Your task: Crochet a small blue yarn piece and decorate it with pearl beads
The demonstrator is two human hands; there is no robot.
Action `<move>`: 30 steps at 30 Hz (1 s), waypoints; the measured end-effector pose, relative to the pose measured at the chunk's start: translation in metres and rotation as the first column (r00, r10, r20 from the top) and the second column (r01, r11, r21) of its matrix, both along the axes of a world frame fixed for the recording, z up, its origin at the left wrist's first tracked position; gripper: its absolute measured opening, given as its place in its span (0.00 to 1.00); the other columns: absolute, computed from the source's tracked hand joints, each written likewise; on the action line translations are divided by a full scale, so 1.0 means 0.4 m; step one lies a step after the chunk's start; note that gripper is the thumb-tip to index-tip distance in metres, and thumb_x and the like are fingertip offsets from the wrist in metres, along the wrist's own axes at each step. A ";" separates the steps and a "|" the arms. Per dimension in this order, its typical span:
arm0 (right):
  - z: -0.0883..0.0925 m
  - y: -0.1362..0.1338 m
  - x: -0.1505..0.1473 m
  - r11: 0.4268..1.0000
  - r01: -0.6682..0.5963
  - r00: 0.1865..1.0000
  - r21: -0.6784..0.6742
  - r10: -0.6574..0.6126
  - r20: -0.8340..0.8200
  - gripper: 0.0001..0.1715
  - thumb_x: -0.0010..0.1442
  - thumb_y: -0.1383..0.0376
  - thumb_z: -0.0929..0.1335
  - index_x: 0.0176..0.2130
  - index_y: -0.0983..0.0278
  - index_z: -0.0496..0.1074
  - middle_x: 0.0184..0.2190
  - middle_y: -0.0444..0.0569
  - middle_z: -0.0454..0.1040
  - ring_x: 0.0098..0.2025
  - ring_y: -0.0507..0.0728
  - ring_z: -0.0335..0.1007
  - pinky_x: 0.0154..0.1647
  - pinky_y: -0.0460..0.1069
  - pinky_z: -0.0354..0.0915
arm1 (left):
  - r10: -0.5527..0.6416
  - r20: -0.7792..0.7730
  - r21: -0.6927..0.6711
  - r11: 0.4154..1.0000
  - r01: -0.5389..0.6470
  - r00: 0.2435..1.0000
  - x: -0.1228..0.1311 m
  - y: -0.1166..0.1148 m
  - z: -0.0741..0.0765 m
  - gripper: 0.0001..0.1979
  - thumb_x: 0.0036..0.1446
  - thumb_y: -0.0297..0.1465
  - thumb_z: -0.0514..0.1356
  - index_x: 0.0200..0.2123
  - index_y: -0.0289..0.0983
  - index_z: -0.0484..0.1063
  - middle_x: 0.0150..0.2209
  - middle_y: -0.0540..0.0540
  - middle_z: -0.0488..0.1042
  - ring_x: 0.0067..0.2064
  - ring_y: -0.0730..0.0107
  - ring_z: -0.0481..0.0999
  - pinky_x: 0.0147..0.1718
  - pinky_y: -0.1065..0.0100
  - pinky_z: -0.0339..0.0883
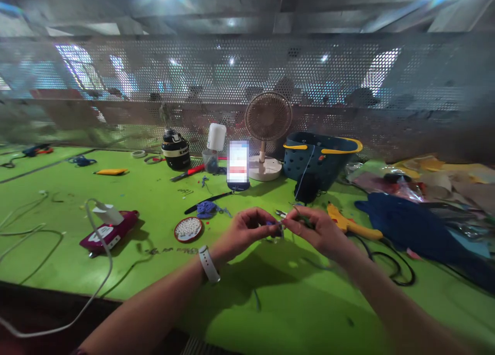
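Observation:
Close together over the green table, both hands are closed in a pinch. Between its thumb and fingers my left hand holds a small purple yarn piece, mostly covered by the fingertips. My right hand grips a thin tool with a green handle, which looks like a crochet hook; its tip is too small to make out beside the yarn. To the left of my left hand lie a purple-blue yarn bundle and a round red-rimmed dish of white beads.
A yellow glue gun with a black cord lies right of my right hand, near dark blue fabric. Behind stand a phone, a fan, a blue basket and a black bottle. At left, a maroon power strip trails a white cable.

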State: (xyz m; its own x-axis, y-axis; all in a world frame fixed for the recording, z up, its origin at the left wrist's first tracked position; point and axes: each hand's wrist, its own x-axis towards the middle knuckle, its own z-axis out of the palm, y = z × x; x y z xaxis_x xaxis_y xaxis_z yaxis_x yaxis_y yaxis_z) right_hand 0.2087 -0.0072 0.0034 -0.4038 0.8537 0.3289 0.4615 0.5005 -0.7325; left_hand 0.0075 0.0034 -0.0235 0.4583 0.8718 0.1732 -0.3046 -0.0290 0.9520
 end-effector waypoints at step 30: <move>0.041 -0.049 -0.002 0.968 -0.078 0.940 -0.238 -0.008 -0.340 0.17 0.56 0.53 0.71 0.24 0.62 0.71 0.19 0.40 0.61 0.21 0.49 0.53 0.22 0.46 0.50 | -0.190 -0.158 0.042 0.979 0.199 0.969 -0.012 -0.005 -0.013 0.28 0.52 0.24 0.63 0.57 0.41 0.67 0.42 0.43 0.76 0.43 0.63 0.74 0.43 0.62 0.65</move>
